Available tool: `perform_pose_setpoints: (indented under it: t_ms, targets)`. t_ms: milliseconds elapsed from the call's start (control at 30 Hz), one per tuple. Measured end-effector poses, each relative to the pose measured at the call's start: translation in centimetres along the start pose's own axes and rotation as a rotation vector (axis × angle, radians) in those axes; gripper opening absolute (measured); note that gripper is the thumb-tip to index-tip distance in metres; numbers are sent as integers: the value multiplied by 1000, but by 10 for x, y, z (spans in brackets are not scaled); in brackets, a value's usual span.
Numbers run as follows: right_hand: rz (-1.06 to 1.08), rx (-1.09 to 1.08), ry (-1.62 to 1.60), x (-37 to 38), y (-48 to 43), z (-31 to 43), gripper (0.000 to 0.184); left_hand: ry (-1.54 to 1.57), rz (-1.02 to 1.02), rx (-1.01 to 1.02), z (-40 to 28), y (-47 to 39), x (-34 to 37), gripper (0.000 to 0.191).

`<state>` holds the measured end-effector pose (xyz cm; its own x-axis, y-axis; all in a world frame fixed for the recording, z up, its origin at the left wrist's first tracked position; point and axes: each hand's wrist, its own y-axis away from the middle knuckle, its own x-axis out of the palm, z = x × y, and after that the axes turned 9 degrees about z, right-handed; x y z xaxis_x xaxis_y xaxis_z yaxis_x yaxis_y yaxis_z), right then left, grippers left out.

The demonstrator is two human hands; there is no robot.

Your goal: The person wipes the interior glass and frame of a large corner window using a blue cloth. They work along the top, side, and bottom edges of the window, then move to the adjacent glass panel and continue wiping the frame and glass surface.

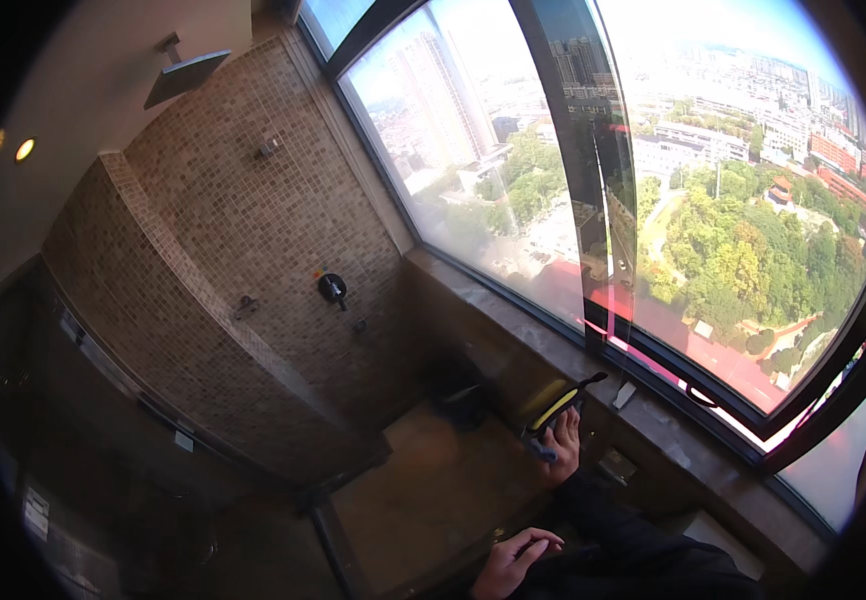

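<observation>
My right hand [562, 448] holds a yellow-and-black hand tool [559, 409] by the low wall under the window sill; its exact kind cannot be told. A black strap or handle end of it points up at the sill, and a blue-grey part shows by my palm. Lower down, my left hand [517, 561] is held in front of me with bent fingers, thumb close to the forefinger; nothing shows in it, but its inner side is partly hidden. Near the tool, a small whitish object [623, 395] lies on the stone window sill [673, 444].
A large dark-framed window [598, 225] spans the right, high above trees and buildings. A mosaic-tiled shower wall [253, 180] carries a shower mixer [332, 287]; a square shower head [187, 76] hangs above. A dark, blurred object [463, 397] stands in the shower corner.
</observation>
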<state>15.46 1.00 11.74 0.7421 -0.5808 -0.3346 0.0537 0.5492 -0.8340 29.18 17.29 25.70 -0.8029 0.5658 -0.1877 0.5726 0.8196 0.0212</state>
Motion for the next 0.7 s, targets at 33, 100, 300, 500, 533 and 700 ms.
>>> perform_pose_setpoints:
  t_ms: [33,100,300,500,533,700]
  targets:
    - [-65,117,-94,-26,-51,0,41,22,-24,-7,6,-7,2,21]
    - [-303,135,-123,-55,-149,-6,47,119,-54,-55,24,-17,2,21]
    - [-365,-42,-95,-101,-264,16,49,258,15,-175,29,-45,5,23]
    - [-219,193,-57,-21,-65,-21,52,266,68,-302,31,-33,-6,23]
    - [-262,358,-145,-5,-25,-25,56,278,63,-314,34,-26,-8,22]
    - [-370,777,-320,-4,-30,-33,56,331,75,-227,50,-10,-27,22]
